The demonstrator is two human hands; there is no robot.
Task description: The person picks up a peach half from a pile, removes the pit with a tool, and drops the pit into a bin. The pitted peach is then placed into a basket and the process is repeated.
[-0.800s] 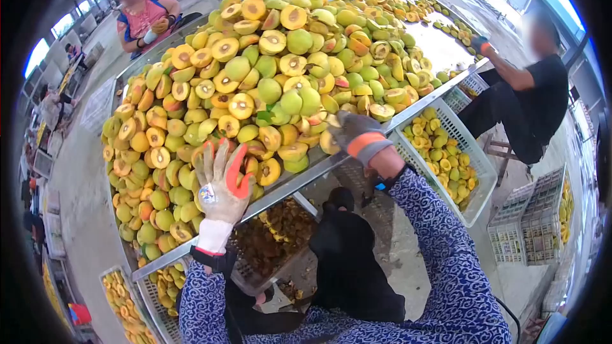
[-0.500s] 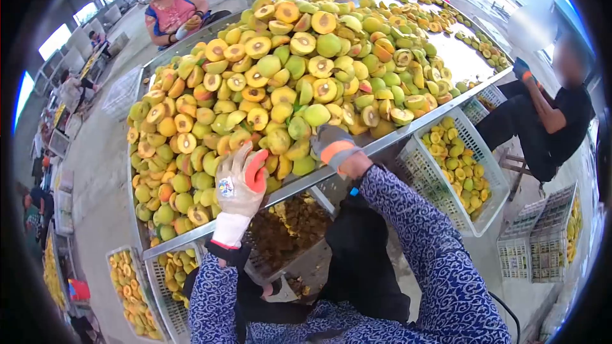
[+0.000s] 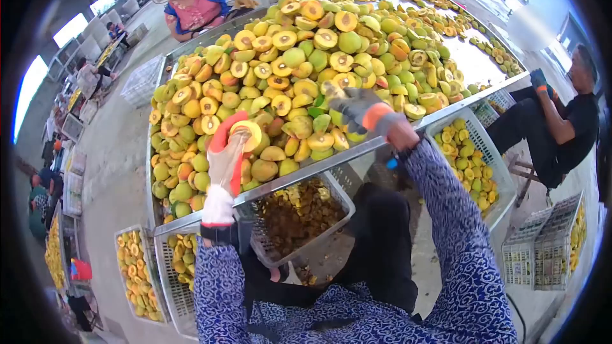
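Note:
My left hand (image 3: pixel 228 153), in a pale glove with orange-red fingers, holds a peach half (image 3: pixel 247 135) at the near edge of the heap, its yellow cut face showing. To the right, my right hand (image 3: pixel 364 113) in a dark grey glove with an orange band is over the heap, smeared by motion. A blurred pale yellow shape (image 3: pixel 333 90) shows at its fingertips; I cannot tell whether it is held. The heap of peaches (image 3: pixel 280 83), many halved with pits showing, covers much of the metal-edged table (image 3: pixel 319 169).
Under the table edge stands a crate of brown scraps (image 3: pixel 299 216). Crates of peaches flank me at left (image 3: pixel 137 274) and right (image 3: pixel 468 159). A seated person (image 3: pixel 567 114) is at the right; another person (image 3: pixel 194 6) works across the table at upper left.
My left hand has turned and closed on a peach half. My right hand has moved right and up over the heap. The view has shifted slightly.

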